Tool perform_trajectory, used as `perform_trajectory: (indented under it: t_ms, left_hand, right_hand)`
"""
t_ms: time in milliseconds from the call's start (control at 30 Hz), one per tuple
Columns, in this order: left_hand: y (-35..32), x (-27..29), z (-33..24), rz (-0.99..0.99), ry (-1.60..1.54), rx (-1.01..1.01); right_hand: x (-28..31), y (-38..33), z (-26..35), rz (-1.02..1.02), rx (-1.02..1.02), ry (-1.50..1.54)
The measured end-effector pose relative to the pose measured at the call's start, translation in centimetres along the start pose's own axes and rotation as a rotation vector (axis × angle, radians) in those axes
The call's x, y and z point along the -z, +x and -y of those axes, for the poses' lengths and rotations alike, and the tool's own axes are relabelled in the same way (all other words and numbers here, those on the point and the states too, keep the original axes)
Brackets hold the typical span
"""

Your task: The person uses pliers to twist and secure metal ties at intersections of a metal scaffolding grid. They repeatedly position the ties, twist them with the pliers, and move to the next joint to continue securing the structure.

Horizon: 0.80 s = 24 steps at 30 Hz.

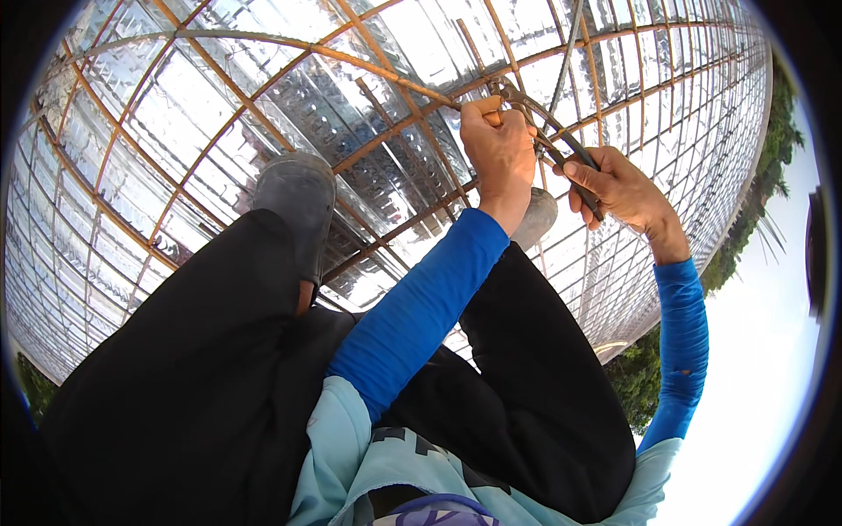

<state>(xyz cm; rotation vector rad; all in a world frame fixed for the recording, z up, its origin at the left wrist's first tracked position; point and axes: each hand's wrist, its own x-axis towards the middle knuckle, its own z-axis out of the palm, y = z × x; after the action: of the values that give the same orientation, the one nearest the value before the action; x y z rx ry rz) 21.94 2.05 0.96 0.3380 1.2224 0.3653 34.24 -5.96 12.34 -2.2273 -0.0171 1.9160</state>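
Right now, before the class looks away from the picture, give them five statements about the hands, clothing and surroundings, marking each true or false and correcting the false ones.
1. The right hand grips the handles of the pincers. True.
2. The left hand is far from the pincers. False: the left hand is close to the pincers' head.
3. Blue sleeves cover both forearms. True.
4. The trousers are white. False: the trousers are black.
5. Shiny silvery material shows between the rusty metal bars. True.
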Motion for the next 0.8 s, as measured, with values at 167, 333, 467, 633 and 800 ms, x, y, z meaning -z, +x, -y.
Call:
perform_trajectory:
  t_ms: [167, 333, 467, 633, 800]
  left_hand:
    - [-0.5, 0.1, -1.1, 0.027, 0.016, -0.001]
    - [-0.6, 0.0, 2.2, -0.118, 0.196, -0.071]
    - [-1.4, -0.8, 0.3, 0.081, 0.148, 0.216]
    - [-1.1, -1.2, 0.4, 0.185, 0.027, 0.281]
    - [-1.2, -1.5, 0.4, 0.182, 0.012, 0.256]
  right_hand:
    - [-1.3, 0.1, -1.0, 0.047, 0.002, 0.252]
    - [-0.9, 0.5, -2.0, 0.158, -0.027, 0.464]
    - [-0.2, 0.7, -1.7, 0.158, -0.047, 0.437]
    - [0.3, 0.8, -1.4, 0.163, -0.047, 0.387]
    - [-0.7, -0.9, 0.8, -0.192, 0.047, -0.319]
